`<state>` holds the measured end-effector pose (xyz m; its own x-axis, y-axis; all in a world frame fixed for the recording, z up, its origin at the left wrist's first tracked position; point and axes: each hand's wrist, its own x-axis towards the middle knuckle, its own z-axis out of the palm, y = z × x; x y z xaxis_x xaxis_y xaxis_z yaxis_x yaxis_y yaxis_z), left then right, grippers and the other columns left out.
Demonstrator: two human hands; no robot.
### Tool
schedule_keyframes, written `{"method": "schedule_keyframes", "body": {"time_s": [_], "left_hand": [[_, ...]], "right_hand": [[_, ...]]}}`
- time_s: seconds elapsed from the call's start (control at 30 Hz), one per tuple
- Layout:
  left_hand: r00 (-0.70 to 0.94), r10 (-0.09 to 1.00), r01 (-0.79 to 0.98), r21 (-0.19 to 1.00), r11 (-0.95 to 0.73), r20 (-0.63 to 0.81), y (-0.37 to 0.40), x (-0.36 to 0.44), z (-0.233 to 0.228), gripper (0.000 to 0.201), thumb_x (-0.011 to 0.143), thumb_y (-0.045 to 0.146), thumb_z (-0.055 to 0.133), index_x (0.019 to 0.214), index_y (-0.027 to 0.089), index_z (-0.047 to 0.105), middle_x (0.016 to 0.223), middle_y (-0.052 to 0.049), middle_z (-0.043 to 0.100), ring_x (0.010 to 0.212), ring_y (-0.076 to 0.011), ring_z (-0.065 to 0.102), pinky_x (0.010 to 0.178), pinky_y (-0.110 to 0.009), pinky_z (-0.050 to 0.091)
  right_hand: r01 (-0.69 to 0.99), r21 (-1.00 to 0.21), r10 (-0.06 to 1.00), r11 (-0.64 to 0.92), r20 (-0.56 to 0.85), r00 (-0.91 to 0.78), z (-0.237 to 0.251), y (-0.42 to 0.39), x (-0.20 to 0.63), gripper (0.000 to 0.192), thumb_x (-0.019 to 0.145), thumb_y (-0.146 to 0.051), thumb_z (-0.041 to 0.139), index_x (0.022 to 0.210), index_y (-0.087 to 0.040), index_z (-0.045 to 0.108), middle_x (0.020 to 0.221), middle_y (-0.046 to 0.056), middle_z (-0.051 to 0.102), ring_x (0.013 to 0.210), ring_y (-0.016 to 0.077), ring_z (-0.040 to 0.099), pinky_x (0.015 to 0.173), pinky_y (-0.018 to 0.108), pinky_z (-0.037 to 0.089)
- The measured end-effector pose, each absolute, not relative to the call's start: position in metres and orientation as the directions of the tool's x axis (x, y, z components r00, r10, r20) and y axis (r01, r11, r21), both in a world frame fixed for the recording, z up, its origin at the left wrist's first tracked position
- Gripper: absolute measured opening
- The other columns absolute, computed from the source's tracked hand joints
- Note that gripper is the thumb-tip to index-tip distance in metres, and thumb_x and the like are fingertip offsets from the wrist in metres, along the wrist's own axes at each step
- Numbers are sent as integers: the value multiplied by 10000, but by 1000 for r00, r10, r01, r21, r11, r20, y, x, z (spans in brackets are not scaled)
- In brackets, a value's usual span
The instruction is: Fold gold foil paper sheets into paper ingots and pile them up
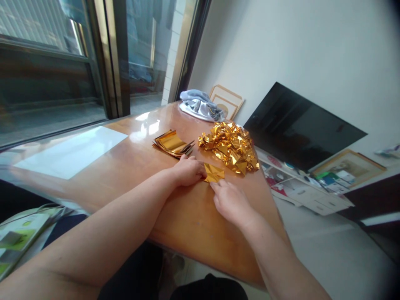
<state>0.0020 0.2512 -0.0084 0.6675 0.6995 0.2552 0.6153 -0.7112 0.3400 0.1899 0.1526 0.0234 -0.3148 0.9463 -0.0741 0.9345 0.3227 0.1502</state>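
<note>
sheet: gold foil sheet [214, 172], frame centre, flat on bench [131, 166], long axis left-right
left hand [187, 170]: my knuckles curled, pinning its left edge
right hand [229, 202]: fingertips at lower right edge, nearer, loosely spread

Gold foil sheet [214, 172]; gold pile [230, 146]; perhaps grey-blue cloth [197, 104]; orange-brown table [187, 221].

Daylight enters from window [62, 62] at left; bright glare patches on glossy tabletop [146, 125]. Gold foil pile [230, 146] throws specular highlights. Frame corners darken and blur; wide-angle distortion bends the edges. Centre sharp.
</note>
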Motion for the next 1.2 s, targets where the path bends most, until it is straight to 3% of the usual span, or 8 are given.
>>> {"method": "schedule_keyframes", "body": {"time_s": [0.37, 0.6, 0.8, 0.97, 1.2], "left_hand": [[635, 744, 659, 358, -662, 207, 252, 5, -8, 243, 831, 243, 539, 864, 310, 770, 955, -9, 749, 973, -232, 566, 882, -367, 323], [609, 770, 676, 382, -630, 192, 250, 9, -6, 249, 819, 279, 524, 897, 318, 758, 1033, 5, 733, 999, -228, 582, 942, -384, 348], [572, 794, 708, 364, -605, 206, 246, 10, -6, 216, 841, 380, 547, 861, 278, 736, 1041, -30, 719, 992, -257, 567, 888, -401, 365], [613, 754, 660, 373, -652, 235, 248, 7, -10, 179, 840, 318, 564, 890, 291, 733, 1036, -19, 719, 990, -255, 550, 862, -408, 336], [632, 734, 640, 365, -676, 251, 250, 5, -13, 185, 875, 321, 547, 887, 283, 727, 1042, -14, 708, 976, -240, 546, 831, -378, 330]], "right_hand": [[883, 317, 936, 346, -178, -303, 36, 160, 171, 551, 918, -238, 436, 1461, -327, 414, 1193, 145, 623, 944, 285, 663, 811, 391, 475], [875, 321, 930, 363, -182, -319, 39, 161, 171, 553, 919, -248, 442, 1463, -343, 430, 1194, 134, 621, 1021, 293, 630, 861, 394, 467], [907, 272, 945, 323, -141, -294, 32, 156, 175, 518, 915, -215, 453, 1429, -263, 492, 1227, 138, 609, 1096, 275, 584, 922, 368, 442], [927, 216, 949, 306, -143, -280, 32, 156, 182, 545, 902, -197, 462, 1436, -300, 499, 1250, 128, 600, 1114, 277, 572, 921, 384, 433], [953, 111, 954, 281, -144, -264, 39, 158, 210, 470, 868, -211, 496, 1299, -327, 642, 1225, 86, 632, 1129, 265, 579, 904, 375, 436]]}}
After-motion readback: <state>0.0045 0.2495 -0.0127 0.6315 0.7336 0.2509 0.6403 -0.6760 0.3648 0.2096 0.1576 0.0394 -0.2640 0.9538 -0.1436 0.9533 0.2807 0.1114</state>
